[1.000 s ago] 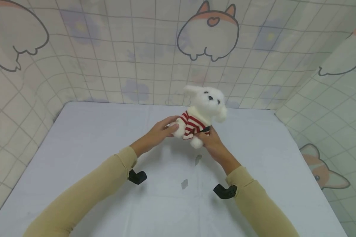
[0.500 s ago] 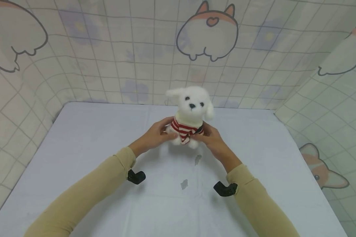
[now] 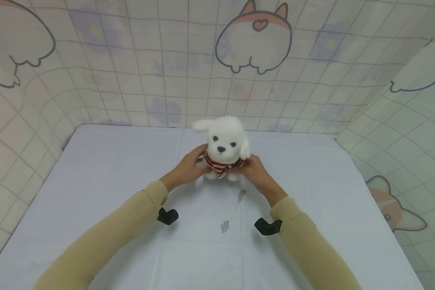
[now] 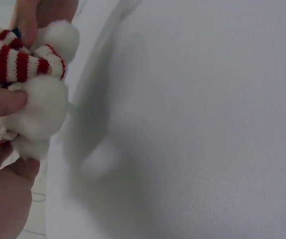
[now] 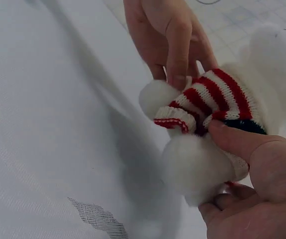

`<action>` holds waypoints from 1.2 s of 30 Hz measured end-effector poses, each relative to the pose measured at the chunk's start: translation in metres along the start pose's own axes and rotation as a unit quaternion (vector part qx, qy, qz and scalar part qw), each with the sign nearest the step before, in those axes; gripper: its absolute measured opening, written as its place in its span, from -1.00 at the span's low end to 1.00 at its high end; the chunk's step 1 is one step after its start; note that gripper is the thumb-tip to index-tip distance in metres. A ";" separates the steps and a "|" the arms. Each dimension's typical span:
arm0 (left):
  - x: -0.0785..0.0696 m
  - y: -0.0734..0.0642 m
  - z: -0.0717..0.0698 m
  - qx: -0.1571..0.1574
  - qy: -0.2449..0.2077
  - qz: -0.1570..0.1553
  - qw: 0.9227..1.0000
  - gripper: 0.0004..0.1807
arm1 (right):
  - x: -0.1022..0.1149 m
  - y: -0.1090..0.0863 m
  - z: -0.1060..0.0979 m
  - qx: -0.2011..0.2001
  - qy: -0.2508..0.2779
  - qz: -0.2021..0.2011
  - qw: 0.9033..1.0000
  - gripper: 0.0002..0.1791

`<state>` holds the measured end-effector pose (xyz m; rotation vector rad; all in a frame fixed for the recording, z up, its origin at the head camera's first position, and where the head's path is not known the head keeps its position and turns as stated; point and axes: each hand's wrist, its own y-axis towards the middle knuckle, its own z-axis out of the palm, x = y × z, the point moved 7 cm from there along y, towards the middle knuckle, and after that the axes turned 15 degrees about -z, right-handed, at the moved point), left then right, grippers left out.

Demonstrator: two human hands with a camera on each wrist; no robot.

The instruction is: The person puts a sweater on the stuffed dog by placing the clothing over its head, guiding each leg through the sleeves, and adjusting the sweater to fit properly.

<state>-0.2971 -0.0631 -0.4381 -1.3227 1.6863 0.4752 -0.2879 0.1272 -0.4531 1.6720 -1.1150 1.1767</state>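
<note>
A white plush dog [image 3: 224,139] in a red-and-white striped knit sweater faces me near the back of the table. My left hand [image 3: 189,166] grips its body from the left, thumb on a fluffy white foot [image 4: 41,107] in the left wrist view. From the other side my right hand [image 3: 256,172] holds it, the thumb [image 5: 237,139] pressing the sweater [image 5: 215,97] beside a dark patch. Both wrist views show the toy's feet close over the white cloth, with a shadow beneath. The fingers behind the body are partly hidden.
A white cloth covers the table [image 3: 203,257], with two small grey patches [image 3: 225,226] in front of the toy. Grid-patterned curtains [image 3: 188,60] with cartoon corgis enclose the back and sides. A black wrist mount [image 3: 168,216] juts from each sleeve.
The plush dog has swung from a rightward tilt to nearly upright, moving left and then lower, its head dipping toward me. Both hands keep hold of it, the right shifting slightly left.
</note>
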 end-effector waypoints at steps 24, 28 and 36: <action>0.023 0.006 0.007 -0.024 0.053 0.002 0.998 -0.25 | -0.017 0.001 0.008 0.004 -0.157 0.005 0.988 -0.41; 0.023 0.007 0.007 -0.025 0.072 -0.020 0.997 -0.24 | -0.012 0.002 0.008 0.011 -0.135 0.003 0.991 -0.30; 0.019 -0.007 0.008 -0.018 0.124 -0.056 0.990 -0.18 | -0.004 -0.008 0.004 0.028 -0.148 -0.019 0.988 -0.18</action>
